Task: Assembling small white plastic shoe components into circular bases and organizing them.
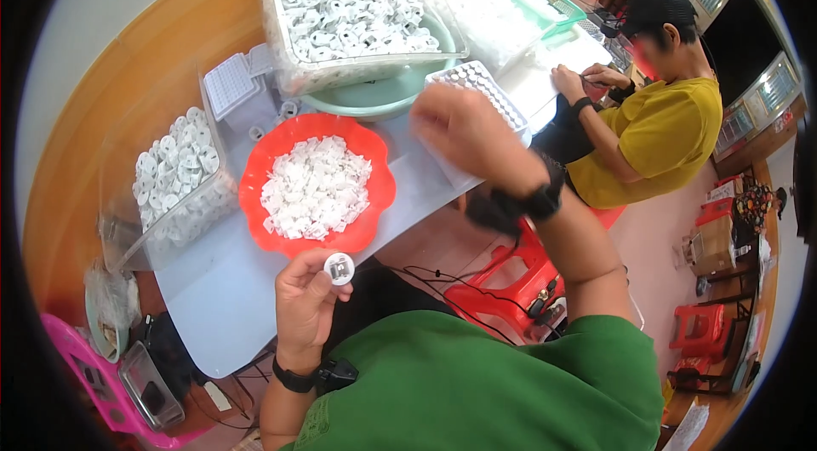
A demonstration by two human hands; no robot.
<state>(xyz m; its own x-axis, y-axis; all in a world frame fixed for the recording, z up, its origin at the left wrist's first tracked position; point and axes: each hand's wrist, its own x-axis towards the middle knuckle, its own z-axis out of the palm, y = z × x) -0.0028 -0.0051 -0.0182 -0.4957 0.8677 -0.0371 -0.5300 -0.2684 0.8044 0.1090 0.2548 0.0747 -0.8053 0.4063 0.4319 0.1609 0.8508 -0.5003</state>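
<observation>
My left hand point(299, 302) pinches a small round white plastic part point(339, 269) between thumb and fingers, just in front of the red bowl. Metal pieces show in the part's face. My right hand point(472, 132) is raised over the near end of a white tray point(516, 111) set with rows of small round pieces. Motion blurs its fingers, so whether they hold anything cannot be made out. Close to my left hand, the scalloped red bowl point(255, 196) contains a heap of small flat white pieces point(315, 187).
A clear bin point(294, 72) of white round parts rests over a green basin point(366, 106). Another clear bin point(223, 191) stands left on the table point(204, 298). A co-worker in yellow point(672, 123) sits at the right. Red stools point(502, 281) and cables lie below.
</observation>
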